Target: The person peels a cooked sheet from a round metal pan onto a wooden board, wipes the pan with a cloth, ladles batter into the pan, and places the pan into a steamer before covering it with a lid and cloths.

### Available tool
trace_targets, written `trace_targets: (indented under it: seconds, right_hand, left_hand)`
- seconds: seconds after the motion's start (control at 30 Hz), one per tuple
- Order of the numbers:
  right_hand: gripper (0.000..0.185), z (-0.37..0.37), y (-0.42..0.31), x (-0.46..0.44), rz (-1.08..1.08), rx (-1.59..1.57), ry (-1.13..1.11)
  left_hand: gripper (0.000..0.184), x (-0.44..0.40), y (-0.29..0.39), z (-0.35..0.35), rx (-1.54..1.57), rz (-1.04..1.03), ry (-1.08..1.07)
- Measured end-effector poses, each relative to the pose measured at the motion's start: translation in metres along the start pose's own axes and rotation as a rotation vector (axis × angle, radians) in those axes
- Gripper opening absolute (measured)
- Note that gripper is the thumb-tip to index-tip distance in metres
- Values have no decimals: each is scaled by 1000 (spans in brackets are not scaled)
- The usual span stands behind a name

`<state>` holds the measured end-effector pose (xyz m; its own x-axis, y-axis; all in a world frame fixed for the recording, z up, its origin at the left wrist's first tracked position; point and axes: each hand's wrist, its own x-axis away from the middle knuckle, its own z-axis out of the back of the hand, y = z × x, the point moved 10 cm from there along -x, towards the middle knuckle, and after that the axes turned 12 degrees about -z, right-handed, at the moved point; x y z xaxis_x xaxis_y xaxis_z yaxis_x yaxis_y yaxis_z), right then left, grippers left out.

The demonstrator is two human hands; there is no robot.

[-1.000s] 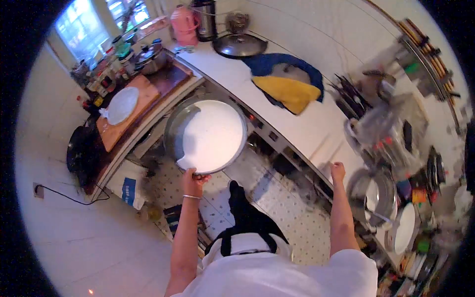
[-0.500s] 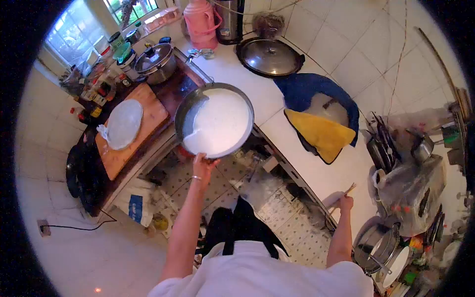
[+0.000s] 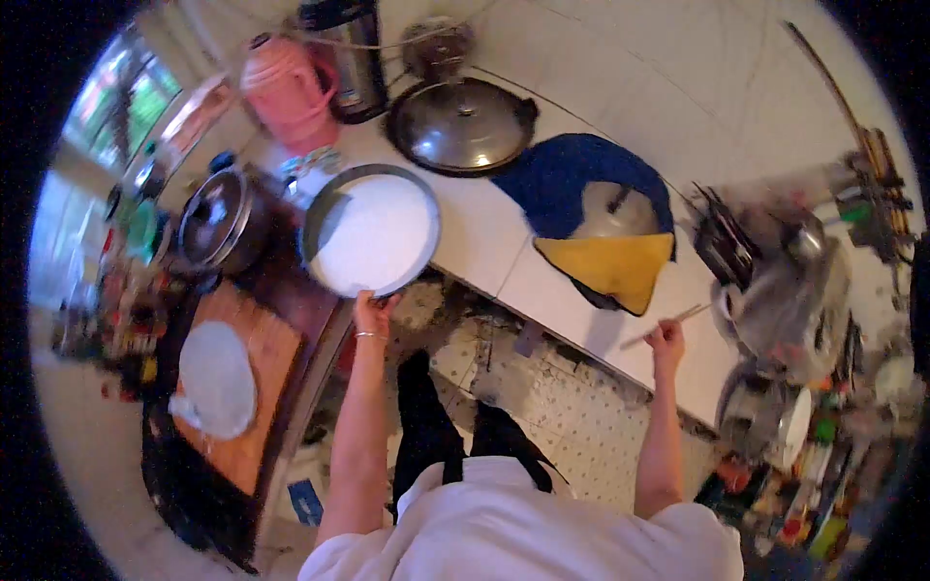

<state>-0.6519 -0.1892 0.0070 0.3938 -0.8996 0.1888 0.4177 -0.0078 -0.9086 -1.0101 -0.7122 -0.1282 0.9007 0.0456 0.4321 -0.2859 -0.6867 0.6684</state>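
Note:
My left hand (image 3: 374, 312) grips the near rim of a round metal pan (image 3: 308, 230), its fingers wrapped round the edge. A smooth white mass, perhaps batter or dough, fills most of the pan (image 3: 383, 232). The pan is held up over the corner of the counter. On the right, my right hand (image 3: 666, 342) is closed around thin pale sticks that look like chopsticks (image 3: 692, 312), above the white counter. Close to that hand lies a yellow cloth (image 3: 615, 266), draped with a dark blue cloth (image 3: 572, 169) around a see-through lid (image 3: 620, 211).
A lidded black pan (image 3: 463, 124) and a pink thermos jug (image 3: 286, 92) stand at the back. On the left are a lidded pot (image 3: 221, 221) and a wooden board (image 3: 276, 344) bearing a pale round disc (image 3: 217, 378). Plastic bags (image 3: 790, 300) and utensils crowd the right.
The view has turned and shifted to the right. My left hand, with the pan, is now over the white counter's corner. My right hand has risen along the counter with the chopsticks.

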Motion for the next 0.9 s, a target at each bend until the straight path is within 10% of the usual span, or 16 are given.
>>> trace_targets:
  seconds: [0.53,0.9]
  right_hand:
    - [11,-110,-22,38,79,311,92]
    - [21,-63,-81,-40,304,-279,105]
  left_hand:
    - [37,-76,-8,-25,-49,109,-96]
    - [47,-73,-15,-20,51,217,-109]
